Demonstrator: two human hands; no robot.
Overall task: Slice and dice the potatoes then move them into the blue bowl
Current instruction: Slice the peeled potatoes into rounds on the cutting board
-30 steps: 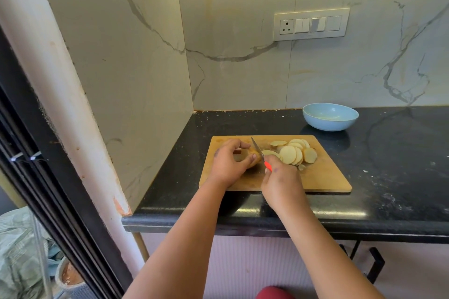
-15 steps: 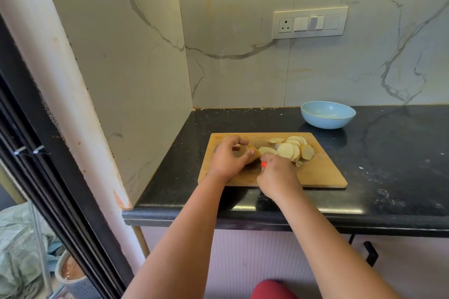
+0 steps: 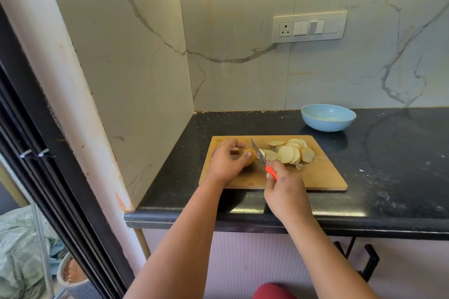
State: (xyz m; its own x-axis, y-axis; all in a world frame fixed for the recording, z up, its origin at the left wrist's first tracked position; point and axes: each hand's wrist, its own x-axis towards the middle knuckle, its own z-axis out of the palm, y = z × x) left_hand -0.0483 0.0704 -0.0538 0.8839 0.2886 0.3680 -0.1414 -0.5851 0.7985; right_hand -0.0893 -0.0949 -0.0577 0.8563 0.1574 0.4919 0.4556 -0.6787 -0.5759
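Just beyond the left hand's curled fingers, the remaining potato piece is sitting on the cutting board, and those fingers are curling round it to pin it down. The right hand is gripping the knife by its orange handle, with the blade angling away from its fingers and meeting the potato's cut face. Cut slices are lying fanned to the right of the blade. The next slice, I judge, depends on the blade keeping just right of the left fingertips. Well beyond both hands, the blue bowl is waiting, nearer the right.
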